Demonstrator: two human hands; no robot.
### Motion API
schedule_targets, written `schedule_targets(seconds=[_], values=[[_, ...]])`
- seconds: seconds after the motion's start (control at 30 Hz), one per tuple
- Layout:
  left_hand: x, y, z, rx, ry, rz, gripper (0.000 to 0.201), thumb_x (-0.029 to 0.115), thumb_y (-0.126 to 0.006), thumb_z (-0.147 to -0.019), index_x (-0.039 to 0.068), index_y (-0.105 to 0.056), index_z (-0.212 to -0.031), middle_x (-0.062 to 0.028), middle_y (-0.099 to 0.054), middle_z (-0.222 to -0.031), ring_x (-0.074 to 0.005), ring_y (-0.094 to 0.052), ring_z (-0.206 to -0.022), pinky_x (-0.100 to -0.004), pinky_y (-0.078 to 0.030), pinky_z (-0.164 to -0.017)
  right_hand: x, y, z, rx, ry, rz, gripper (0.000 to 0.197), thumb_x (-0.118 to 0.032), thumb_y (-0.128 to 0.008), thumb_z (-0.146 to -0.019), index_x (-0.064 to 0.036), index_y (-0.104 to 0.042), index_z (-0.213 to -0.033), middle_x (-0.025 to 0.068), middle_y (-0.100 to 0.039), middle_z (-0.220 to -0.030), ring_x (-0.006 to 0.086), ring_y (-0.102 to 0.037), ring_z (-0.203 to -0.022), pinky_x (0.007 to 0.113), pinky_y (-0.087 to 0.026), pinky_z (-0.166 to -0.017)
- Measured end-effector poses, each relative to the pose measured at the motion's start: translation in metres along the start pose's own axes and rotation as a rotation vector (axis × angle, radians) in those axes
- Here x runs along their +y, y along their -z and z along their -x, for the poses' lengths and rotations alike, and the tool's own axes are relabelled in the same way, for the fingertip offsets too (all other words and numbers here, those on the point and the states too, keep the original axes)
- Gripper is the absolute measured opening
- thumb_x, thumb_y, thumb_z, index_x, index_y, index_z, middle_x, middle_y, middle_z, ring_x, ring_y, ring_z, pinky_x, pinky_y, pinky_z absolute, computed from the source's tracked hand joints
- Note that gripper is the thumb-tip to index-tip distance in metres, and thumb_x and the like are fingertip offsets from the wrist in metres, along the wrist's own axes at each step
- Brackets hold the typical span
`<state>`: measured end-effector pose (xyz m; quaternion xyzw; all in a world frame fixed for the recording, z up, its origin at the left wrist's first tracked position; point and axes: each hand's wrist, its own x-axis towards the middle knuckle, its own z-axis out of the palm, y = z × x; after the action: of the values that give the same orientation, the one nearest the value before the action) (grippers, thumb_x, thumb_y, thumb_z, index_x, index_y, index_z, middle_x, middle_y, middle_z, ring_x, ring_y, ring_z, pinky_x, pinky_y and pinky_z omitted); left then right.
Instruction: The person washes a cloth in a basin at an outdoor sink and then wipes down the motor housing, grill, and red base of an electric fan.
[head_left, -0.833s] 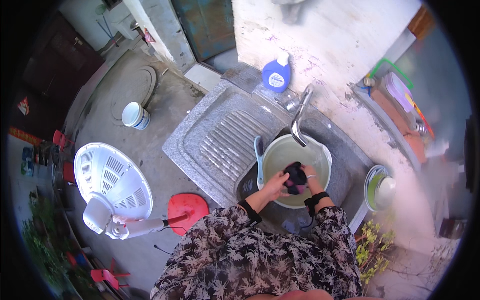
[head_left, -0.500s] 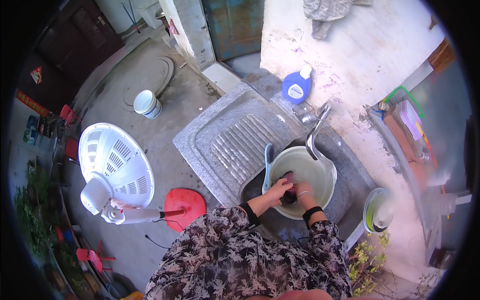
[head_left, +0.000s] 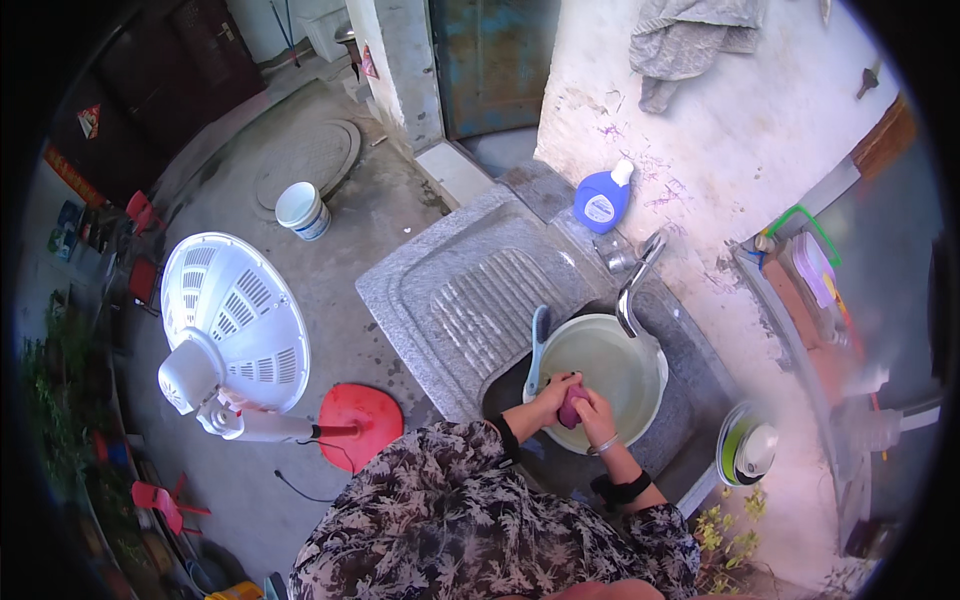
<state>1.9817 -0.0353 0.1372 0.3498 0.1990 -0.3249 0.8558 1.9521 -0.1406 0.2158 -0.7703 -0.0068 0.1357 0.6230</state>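
Both of my hands are over the near side of a pale round basin [head_left: 648, 372] of cloudy water in the stone sink. A small purplish-red cloth [head_left: 573, 406] is bunched between them. My left hand [head_left: 551, 396] is closed round its left side, and my right hand [head_left: 597, 416] grips it from the right. A light-blue brush [head_left: 538, 338] rests upright against the basin's left rim. The chrome faucet [head_left: 632, 290] reaches over the far rim; I see no water running from it.
A ribbed stone washboard [head_left: 490, 295] adjoins the sink on the left. A blue detergent bottle [head_left: 603, 199] stands behind it. Stacked bowls [head_left: 748, 448] sit to the right. Leftward are a white fan [head_left: 240, 330] on a red base [head_left: 362, 425] and a white bucket [head_left: 302, 211].
My hands have come up out of the water and nearer to me, bringing the cloth along. The cloth is now squeezed into a tighter bunch. The whole view has shifted slightly.
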Motion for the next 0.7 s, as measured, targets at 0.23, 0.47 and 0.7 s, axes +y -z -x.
schedule_targets(seconds=[0.23,0.47,0.7], values=[[0.01,-0.017,0.024,0.045,0.052,-0.09,0.044,0.042,-0.05,-0.085,0.015,-0.04,-0.117,-0.0076,-0.052,-0.105,-0.0177,-0.054,-0.089,-0.0423,-0.046,-0.075,0.056,0.021,-0.03,0.253,0.354,0.781,0.025,-0.018,-0.049,-0.079,-0.002,-0.054,-0.098,0.0209,-0.057,-0.078,0.0411,-0.054,-0.073,0.047,-0.043,-0.071],[0.038,-0.02,0.047,-0.05,0.15,-0.264,0.077,0.041,-0.057,-0.08,0.025,-0.006,-0.136,-0.0166,-0.004,-0.141,-0.0522,-0.011,-0.122,-0.065,-0.018,-0.091,0.117,0.076,-0.05,0.107,-0.495,0.937,0.028,-0.023,-0.05,-0.081,-0.0088,-0.056,-0.103,0.0157,-0.056,-0.097,0.0338,-0.053,-0.093,0.044,-0.042,-0.08],[0.034,-0.033,0.058,0.012,0.122,-0.306,0.074,0.035,-0.058,-0.08,0.021,-0.012,-0.136,-0.017,-0.009,-0.141,-0.0466,-0.014,-0.125,-0.0651,-0.017,-0.092,0.15,0.063,-0.03,-0.008,-0.135,1.313,0.029,-0.031,-0.053,-0.077,-0.0173,-0.06,-0.101,0.0093,-0.05,-0.115,0.0256,-0.047,-0.108,0.047,-0.038,-0.088]])
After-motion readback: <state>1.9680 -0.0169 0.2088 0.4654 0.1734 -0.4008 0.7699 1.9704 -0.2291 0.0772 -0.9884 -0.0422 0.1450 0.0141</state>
